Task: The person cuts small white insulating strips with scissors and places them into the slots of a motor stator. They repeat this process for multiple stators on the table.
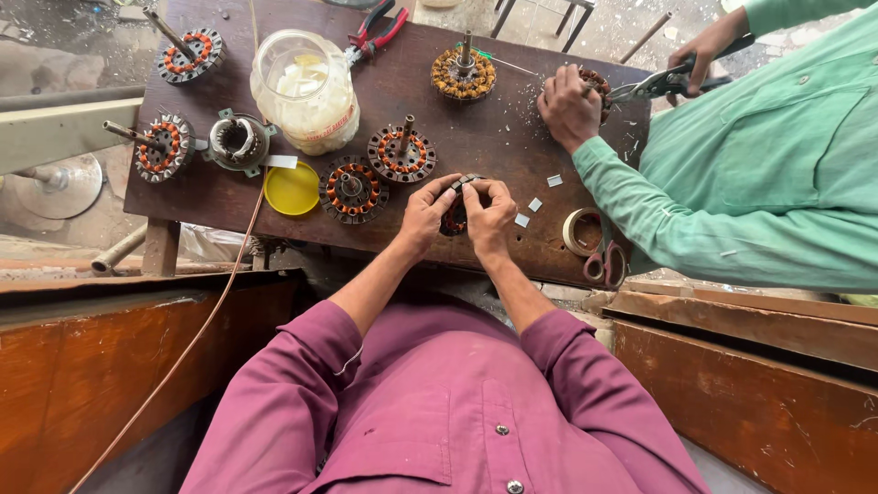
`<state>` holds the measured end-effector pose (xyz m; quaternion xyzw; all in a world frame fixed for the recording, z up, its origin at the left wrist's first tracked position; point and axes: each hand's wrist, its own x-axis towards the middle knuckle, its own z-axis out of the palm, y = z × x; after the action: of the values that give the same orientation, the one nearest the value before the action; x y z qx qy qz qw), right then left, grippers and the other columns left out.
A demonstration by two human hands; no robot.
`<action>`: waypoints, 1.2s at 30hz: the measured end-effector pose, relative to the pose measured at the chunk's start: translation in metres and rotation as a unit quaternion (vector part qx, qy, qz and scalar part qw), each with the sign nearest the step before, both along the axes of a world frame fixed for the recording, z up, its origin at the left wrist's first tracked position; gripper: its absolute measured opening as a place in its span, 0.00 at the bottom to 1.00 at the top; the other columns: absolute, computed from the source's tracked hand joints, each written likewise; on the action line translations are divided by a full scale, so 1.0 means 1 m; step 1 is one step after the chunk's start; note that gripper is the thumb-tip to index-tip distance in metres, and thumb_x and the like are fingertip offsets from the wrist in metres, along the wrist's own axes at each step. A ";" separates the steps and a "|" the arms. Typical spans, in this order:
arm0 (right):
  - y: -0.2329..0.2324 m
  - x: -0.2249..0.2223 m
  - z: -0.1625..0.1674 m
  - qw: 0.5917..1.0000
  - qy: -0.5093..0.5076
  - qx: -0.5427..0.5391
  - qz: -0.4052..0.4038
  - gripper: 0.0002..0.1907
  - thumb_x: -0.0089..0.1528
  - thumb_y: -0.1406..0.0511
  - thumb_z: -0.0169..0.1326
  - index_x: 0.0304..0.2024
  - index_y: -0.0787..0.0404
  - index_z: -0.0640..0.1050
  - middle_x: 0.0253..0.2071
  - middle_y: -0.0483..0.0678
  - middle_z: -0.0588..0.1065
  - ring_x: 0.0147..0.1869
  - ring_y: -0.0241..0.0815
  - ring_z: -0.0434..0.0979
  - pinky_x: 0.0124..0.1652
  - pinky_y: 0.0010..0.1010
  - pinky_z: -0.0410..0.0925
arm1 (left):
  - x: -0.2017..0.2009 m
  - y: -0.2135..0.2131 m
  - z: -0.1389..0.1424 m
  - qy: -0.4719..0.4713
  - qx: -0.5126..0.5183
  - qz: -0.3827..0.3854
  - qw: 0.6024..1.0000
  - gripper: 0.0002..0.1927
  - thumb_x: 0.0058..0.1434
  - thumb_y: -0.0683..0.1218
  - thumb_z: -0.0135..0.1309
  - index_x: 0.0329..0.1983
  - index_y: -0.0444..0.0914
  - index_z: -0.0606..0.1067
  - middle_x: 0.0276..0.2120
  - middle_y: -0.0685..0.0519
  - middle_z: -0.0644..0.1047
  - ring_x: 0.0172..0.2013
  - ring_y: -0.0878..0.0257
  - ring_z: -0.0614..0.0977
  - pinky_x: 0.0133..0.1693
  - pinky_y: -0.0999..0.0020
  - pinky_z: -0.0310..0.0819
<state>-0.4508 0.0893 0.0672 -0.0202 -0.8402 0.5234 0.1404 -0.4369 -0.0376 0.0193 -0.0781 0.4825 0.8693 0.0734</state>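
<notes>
- A small round stator, dark-cored with reddish copper windings, sits between both hands at the near middle of the tabletop; most of it is hidden behind the fingers, so its full shape is hard to make out.
- The left hand is curled closed on the stator's left side, thumb and fingertips pinching at its upper rim.
- The right hand is curled closed on the right side in the same way, its fingertips meeting the left ones over the top edge.
- Small pale paper slips lie just right of the hands on the dark, scuffed wood.
- A roll of tape and red-handled scissors rest near the right front edge.
- To the left, two more wound stators with steel shafts stand close together, beside a round yellow lid.
- Behind these stands a clear plastic jar of pale contents, with red-handled pliers further back.
- Further stators lie at the far left; one metal housing looks grey and unwound.
- A co-worker in a green sleeve works at the right end, one hand over another stator, the other holding metal snips; the body is cut off by the frame.
</notes>
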 end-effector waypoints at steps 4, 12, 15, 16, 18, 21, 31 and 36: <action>0.009 0.003 0.003 0.993 0.061 0.069 0.074 0.05 0.61 0.69 0.62 0.36 0.67 0.82 0.40 0.53 0.80 0.42 0.44 0.82 0.42 0.31 0.75 | 0.000 0.000 0.012 0.001 -0.021 0.004 1.000 0.17 0.71 0.40 0.49 0.61 0.32 0.75 0.51 0.50 0.81 0.49 0.66 0.81 0.53 0.71 0.77; 0.053 0.014 0.015 0.878 -0.251 -0.374 0.164 0.10 0.67 0.67 0.55 0.48 0.67 0.80 0.40 0.48 0.81 0.40 0.37 0.84 0.43 0.28 0.79 | 0.011 0.004 0.068 0.314 -0.484 0.072 0.813 0.14 0.62 0.41 0.61 0.52 0.42 0.79 0.48 0.50 0.82 0.50 0.57 0.81 0.53 0.65 0.73; 0.108 0.025 0.019 0.961 -0.216 -0.063 0.164 0.15 0.67 0.65 0.53 0.54 0.62 0.78 0.46 0.47 0.81 0.45 0.39 0.83 0.44 0.29 0.77 | 0.008 0.008 0.079 0.228 -0.391 0.029 0.891 0.12 0.65 0.40 0.60 0.51 0.39 0.79 0.43 0.51 0.82 0.44 0.62 0.82 0.49 0.71 0.75; 0.132 0.030 0.018 0.975 -0.107 0.133 0.139 0.15 0.66 0.65 0.55 0.53 0.64 0.79 0.47 0.53 0.80 0.48 0.47 0.82 0.48 0.37 0.75 | 0.006 0.006 0.080 0.183 -0.350 0.025 0.918 0.12 0.66 0.39 0.58 0.52 0.37 0.79 0.43 0.50 0.82 0.42 0.63 0.82 0.47 0.73 0.76; 0.177 0.039 0.012 0.919 -0.037 0.393 0.017 0.18 0.57 0.70 0.55 0.50 0.64 0.79 0.49 0.62 0.78 0.55 0.61 0.77 0.55 0.50 0.71 | 0.000 0.003 0.079 0.109 -0.266 0.018 0.958 0.14 0.66 0.38 0.55 0.55 0.37 0.78 0.41 0.52 0.80 0.39 0.65 0.80 0.44 0.73 0.75; 0.229 0.046 -0.002 0.827 -0.246 0.505 -0.026 0.29 0.60 0.60 0.56 0.61 0.67 0.68 0.48 0.68 0.75 0.48 0.68 0.76 0.47 0.56 0.70 | -0.005 -0.003 0.076 0.032 -0.135 0.007 0.990 0.13 0.67 0.36 0.55 0.54 0.34 0.79 0.42 0.53 0.82 0.40 0.67 0.81 0.45 0.74 0.77; 0.195 0.088 0.061 0.942 -0.313 0.041 0.111 0.47 0.49 0.64 0.71 0.69 0.56 0.64 0.41 0.57 0.82 0.43 0.46 0.84 0.43 0.33 0.77 | 0.000 0.022 0.104 -0.082 0.060 -0.054 0.993 0.13 0.66 0.37 0.55 0.53 0.30 0.78 0.40 0.48 0.83 0.38 0.64 0.85 0.41 0.71 0.82; 0.131 0.115 0.079 0.942 -0.229 -0.111 0.217 0.55 0.49 0.66 0.72 0.77 0.55 0.62 0.35 0.43 0.71 0.38 0.34 0.72 0.42 0.27 0.71 | 0.009 0.044 0.119 -0.065 0.039 -0.072 0.995 0.11 0.64 0.36 0.58 0.49 0.29 0.80 0.36 0.47 0.83 0.35 0.63 0.85 0.38 0.71 0.81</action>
<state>-0.3362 0.2199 0.1466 0.0274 -0.7700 0.6127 -0.1760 -0.4284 0.0064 0.1381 -0.0970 0.4464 0.8732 0.1699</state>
